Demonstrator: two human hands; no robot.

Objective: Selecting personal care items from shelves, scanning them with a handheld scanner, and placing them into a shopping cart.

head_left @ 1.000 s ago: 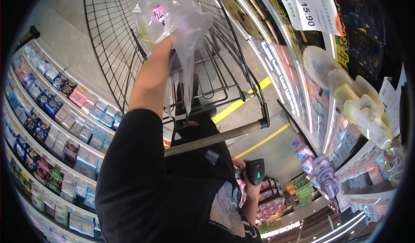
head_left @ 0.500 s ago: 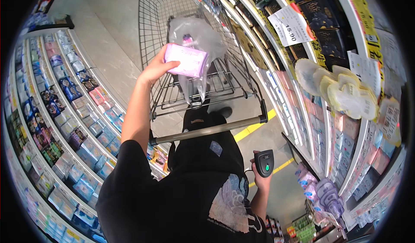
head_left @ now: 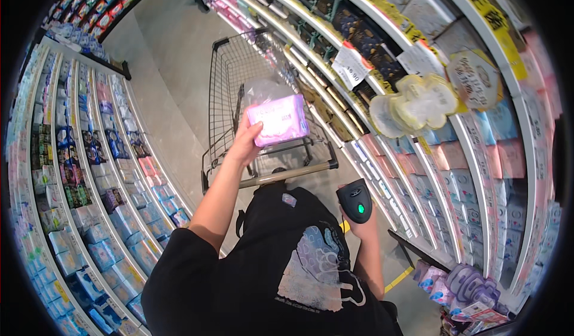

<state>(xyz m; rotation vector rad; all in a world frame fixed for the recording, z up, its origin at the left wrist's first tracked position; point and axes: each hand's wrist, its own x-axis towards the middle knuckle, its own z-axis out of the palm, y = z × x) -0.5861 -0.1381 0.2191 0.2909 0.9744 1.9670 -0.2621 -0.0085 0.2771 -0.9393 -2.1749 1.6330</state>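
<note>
My left hand (head_left: 244,142) grips a pink and purple soft package (head_left: 280,120) by its left end, thumb on top, and holds it over the shopping cart (head_left: 230,67). Glare washes out part of the package's face. At my right side, my right hand (head_left: 361,225) is wrapped round a black handheld barcode scanner (head_left: 355,201) with a lit green spot. Most of those fingers are hidden behind the scanner. Inside the wire cart lies a clear plastic bag (head_left: 263,90), partly covered by the package. The cart's handle bar (head_left: 287,174) crosses just in front of my body, with neither hand on it.
Shelves of packaged goods (head_left: 110,222) curve along my left. Taller shelving (head_left: 382,156) runs close on the right, with price cards (head_left: 351,67) and flower-shaped signs (head_left: 424,102) jutting out. Purple packs (head_left: 472,288) hang low at the right. The floor (head_left: 173,37) stretches ahead along the aisle.
My left hand has brought the package nearer and to the right. The scanner in my right hand has come up. The view has shifted, showing more of the aisle ahead.
</note>
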